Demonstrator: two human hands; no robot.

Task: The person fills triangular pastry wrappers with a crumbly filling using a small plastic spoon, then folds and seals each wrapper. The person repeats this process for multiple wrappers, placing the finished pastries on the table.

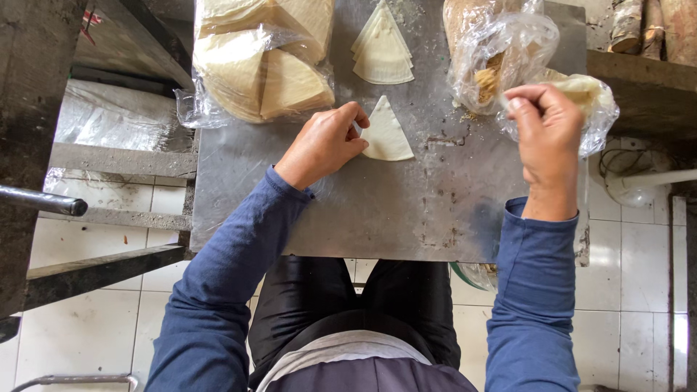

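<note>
The person sits at a grey metal tabletop (pixel 377 210), both blue-sleeved arms stretched forward over it. The left hand (pixel 323 145) lies knuckles up, its fingers (pixel 354 115) curled narrow and pressing on the left edge of a single pale triangular wrapper (pixel 387 134) that lies flat near the middle of the tabletop. The right hand (pixel 548 127) is lifted above the right side, wrist bent, its fingers (pixel 524 96) pinched together on a small bit of pale filling at the mouth of a clear plastic bag (pixel 501 54); just what is pinched is hard to make out.

That bag is crumpled and shiny, with yellowish crumbly filling inside, and it stands at the far right corner of the tabletop, spilling over the right edge. At the far left corner sits another clear plastic bag (pixel 254 65), wide open, packed with stacked cream-coloured wrappers folded into wedges. Between the two bags, at the far edge, a small fanned stack of triangular wrappers (pixel 382 47) lies bare on the metal, well apart from the single one under the left hand.
</note>
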